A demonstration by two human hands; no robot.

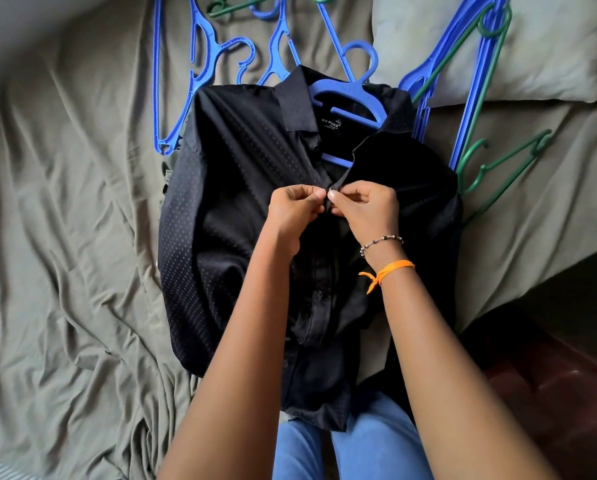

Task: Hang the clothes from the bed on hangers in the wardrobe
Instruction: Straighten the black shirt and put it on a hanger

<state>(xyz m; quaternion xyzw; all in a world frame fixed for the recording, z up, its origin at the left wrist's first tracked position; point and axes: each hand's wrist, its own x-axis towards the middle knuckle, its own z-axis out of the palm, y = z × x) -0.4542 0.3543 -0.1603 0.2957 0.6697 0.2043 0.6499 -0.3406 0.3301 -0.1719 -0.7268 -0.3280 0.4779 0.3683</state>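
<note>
Both forearms reach forward from the bottom of the view, over blue jeans (356, 441), to a black shirt (228, 188) spread face up on the bed (65, 237). Left hand (295, 211) and right hand (366, 209) meet at the placket just below the collar. On each hand the fingers are curled tight, thumb against forefinger, pinching the two front edges together at one button; the button itself is hidden. A blue hanger (350, 98) already sits inside the shoulders, with its hook projecting past the collar. Spare blue hangers (172, 84) and green hangers (498, 168) lie on the bed around the shirt, near a pillow (532, 53).

Step in hand, by judgement: fastening an upper button so the shirt stays seated on its hanger. Once it is closed, the next move calls for releasing the placket, taking the hanger by its hook, and lifting shirt and hanger together clear of the spare hangers for carrying to the wardrobe, which is not in view.
</note>
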